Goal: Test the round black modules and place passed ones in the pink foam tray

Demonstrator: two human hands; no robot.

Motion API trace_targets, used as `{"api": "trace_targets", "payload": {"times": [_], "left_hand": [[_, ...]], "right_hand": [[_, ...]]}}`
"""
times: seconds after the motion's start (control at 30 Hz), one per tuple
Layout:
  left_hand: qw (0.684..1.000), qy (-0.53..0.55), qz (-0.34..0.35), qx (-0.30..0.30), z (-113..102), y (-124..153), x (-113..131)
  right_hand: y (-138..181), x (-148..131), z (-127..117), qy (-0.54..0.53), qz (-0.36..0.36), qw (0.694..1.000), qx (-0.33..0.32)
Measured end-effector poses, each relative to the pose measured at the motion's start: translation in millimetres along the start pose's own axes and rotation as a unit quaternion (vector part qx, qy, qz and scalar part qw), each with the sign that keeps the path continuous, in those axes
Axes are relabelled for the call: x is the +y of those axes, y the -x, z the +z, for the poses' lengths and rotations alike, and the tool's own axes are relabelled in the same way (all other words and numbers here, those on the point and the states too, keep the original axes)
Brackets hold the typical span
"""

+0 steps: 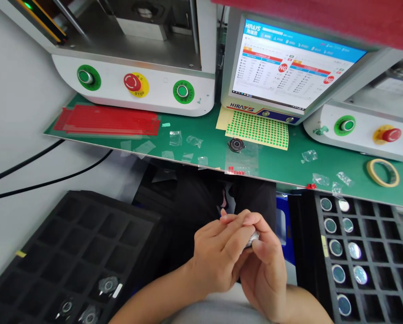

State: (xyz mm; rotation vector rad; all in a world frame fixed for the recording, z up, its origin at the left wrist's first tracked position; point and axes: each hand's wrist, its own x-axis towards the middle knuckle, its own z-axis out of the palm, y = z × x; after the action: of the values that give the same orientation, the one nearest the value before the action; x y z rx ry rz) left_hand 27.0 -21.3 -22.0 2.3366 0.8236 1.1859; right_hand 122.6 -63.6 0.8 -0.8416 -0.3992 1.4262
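My left hand (pixel 215 254) and my right hand (pixel 267 258) are closed together above my lap. Between their fingers shows the edge of a small shiny silvery piece (pixel 253 239); most of it is covered, so I cannot tell its exact kind. The left fingers lie over its top, while the right thumb and fingers curl round its side. Beyond the hands, near the table edge, a dark round watch body (pixel 236 144) lies back up, partly on a clear plastic sheet (pixel 248 159) with small red stickers.
The green table (pixel 208 135) bears red strips (pixel 110 120), a green-dot sticker sheet (pixel 257 129), film scraps and a tape roll (pixel 382 173). Behind stand button-fitted machines and a monitor (pixel 296 67). Black compartment trays flank me: left (pixel 96 198) with watch parts, right (pixel 370 238) with round pieces.
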Motion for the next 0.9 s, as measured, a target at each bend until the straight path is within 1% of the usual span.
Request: {"api": "trace_targets", "payload": {"times": [0.07, 0.1, 0.13, 0.17, 0.2, 0.23, 0.27, 0.3, 0.33, 0.37, 0.4, 0.43, 0.47, 0.53, 0.63, 0.7, 0.77, 0.83, 0.9], "left_hand": [[1.0, 0.009, 0.009, 0.008, -0.9, -2.6, -1.1], [0.999, 0.031, 0.006, 0.011, -2.1, -4.5, -1.2], [0.997, 0.074, -0.007, 0.01, -3.8, -6.5, -0.8], [0.989, 0.14, -0.037, 0.003, -5.7, -8.4, 0.2], [0.969, 0.23, -0.085, -0.009, -7.7, -10.1, 1.7], [0.929, 0.339, -0.147, -0.025, -9.5, -11.5, 3.7], [0.863, 0.455, -0.216, -0.044, -10.8, -12.6, 5.9], [0.775, 0.562, -0.281, -0.062, -11.4, -13.3, 8.2], [0.681, 0.648, -0.333, -0.075, -11.3, -13.7, 10.3], [0.596, 0.709, -0.369, -0.079, -10.6, -13.8, 11.9], [0.532, 0.747, -0.391, -0.077, -9.6, -13.7, 13.1], [0.491, 0.767, -0.407, -0.07, -8.4, -13.4, 13.8], [0.47, 0.774, -0.42, -0.064, -7.4, -13.1, 14.1], [0.456, 0.77, -0.443, -0.061, -6.5, -12.7, 13.7], [0.46, 0.748, -0.472, -0.082, -7.9, -13.3, 13.6], [0.469, 0.739, -0.473, -0.098, -8.6, -14.3, 15.4], [0.476, 0.741, -0.462, -0.106, -8.1, -15.4, 18.9], [0.474, 0.746, -0.457, -0.105, -6.6, -16.2, 23.0], [0.464, 0.752, -0.459, -0.095, -4.9, -16.6, 26.7]], "right_hand": [[-0.9, 0.4, -2.4, 0.015, -0.014, 1.0, -0.016], [-1.1, 0.7, -4.8, 0.031, -0.022, 0.999, -0.027], [-1.0, 1.0, -7.8, 0.059, -0.036, 0.997, -0.037], [-0.6, 1.2, -11.2, 0.103, -0.061, 0.992, -0.047], [0.0, 1.3, -14.7, 0.162, -0.1, 0.98, -0.057], [0.7, 1.1, -18.2, 0.231, -0.15, 0.959, -0.064], [1.2, 0.5, -21.5, 0.3, -0.205, 0.929, -0.07], [1.5, -0.5, -24.2, 0.355, -0.257, 0.896, -0.074], [1.3, -1.9, -26.5, 0.391, -0.301, 0.866, -0.08], [0.5, -3.6, -28.4, 0.407, -0.33, 0.847, -0.092], [-0.8, -5.5, -29.9, 0.41, -0.347, 0.837, -0.107], [-2.4, -7.5, -31.3, 0.405, -0.355, 0.833, -0.124], [-4.4, -9.2, -32.7, 0.396, -0.362, 0.833, -0.14], [-8.2, -11.4, -36.0, 0.377, -0.369, 0.835, -0.159], [-11.8, -11.2, -41.4, 0.335, -0.373, 0.85, -0.161], [-12.9, -10.5, -43.7, 0.309, -0.365, 0.863, -0.163], [-14.0, -10.6, -43.8, 0.292, -0.366, 0.867, -0.17], [-15.7, -12.1, -41.7, 0.285, -0.372, 0.866, -0.172], [-17.8, -14.5, -38.2, 0.282, -0.38, 0.865, -0.167]]}}
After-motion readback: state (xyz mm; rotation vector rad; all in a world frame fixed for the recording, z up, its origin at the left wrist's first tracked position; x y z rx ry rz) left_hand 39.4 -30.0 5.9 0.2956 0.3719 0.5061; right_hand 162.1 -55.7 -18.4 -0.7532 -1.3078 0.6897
